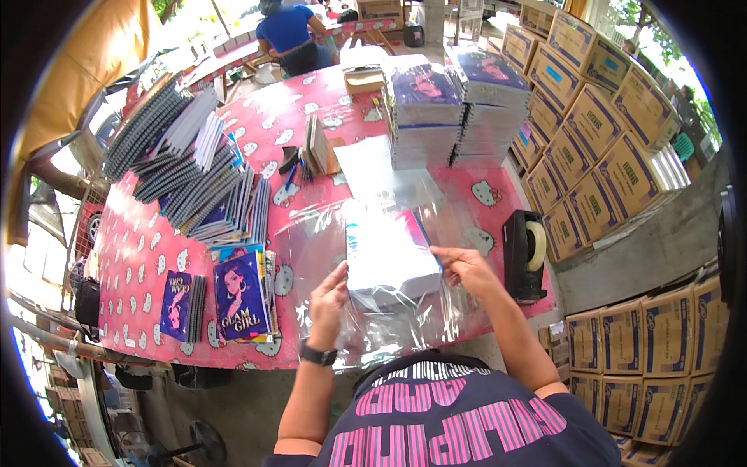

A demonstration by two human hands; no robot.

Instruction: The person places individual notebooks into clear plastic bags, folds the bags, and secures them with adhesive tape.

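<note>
A stack of notebooks (393, 261), its top washed out by glare, sits in front of me on a clear plastic sheet (319, 233) spread over the table. My left hand (329, 303), with a dark watch on its wrist, holds the stack's left side. On the opposite side, my right hand (469, 270) grips the stack near its right edge. Whether either hand also pinches the plastic is hard to tell. To the right stands a black tape dispenser (524, 261) with a roll of tape.
Spiral notebooks (191, 175) lie fanned in piles at the left, and purple-covered notebooks (240, 296) sit nearer. Two tall notebook stacks (489, 109) stand at the back. Cardboard boxes (587, 148) are piled at the right. A person in blue (286, 35) is beyond the pink table (140, 257).
</note>
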